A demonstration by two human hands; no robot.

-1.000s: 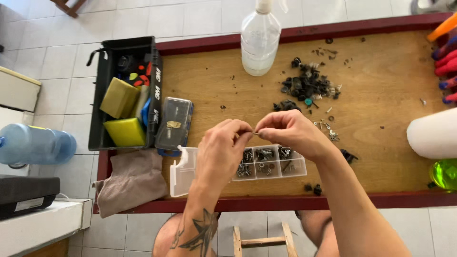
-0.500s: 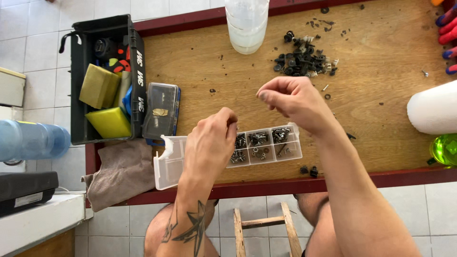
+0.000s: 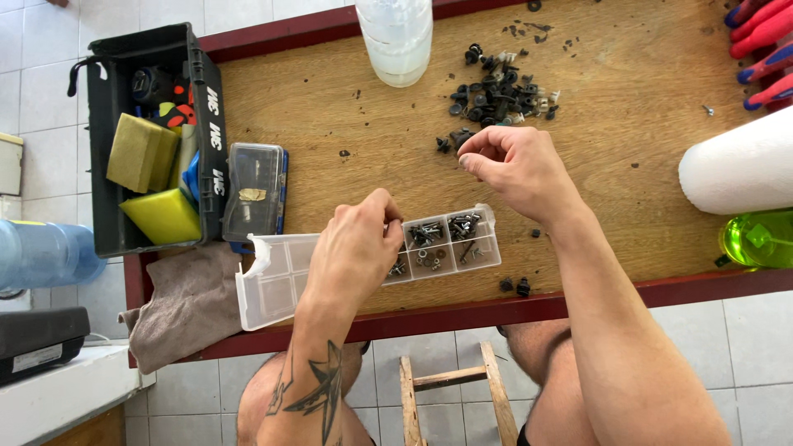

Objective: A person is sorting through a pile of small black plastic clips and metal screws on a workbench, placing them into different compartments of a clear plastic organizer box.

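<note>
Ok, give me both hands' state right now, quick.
Left hand: fingers pinched over the clear compartment box; contents of the grip cannot be told.
Right hand: fingertips pinched together; anything held is too small to tell.

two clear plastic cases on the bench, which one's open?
The compartment organizer at the bench's near edge, under the left hand: its lid is folded out leftward and small hardware shows in its cells. The smaller clear case beside the black toolbox is shut.

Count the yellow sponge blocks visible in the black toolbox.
2: one olive-yellow sponge block upper in the black toolbox, one brighter yellow sponge block below it. Others may lie hidden underneath.
</note>
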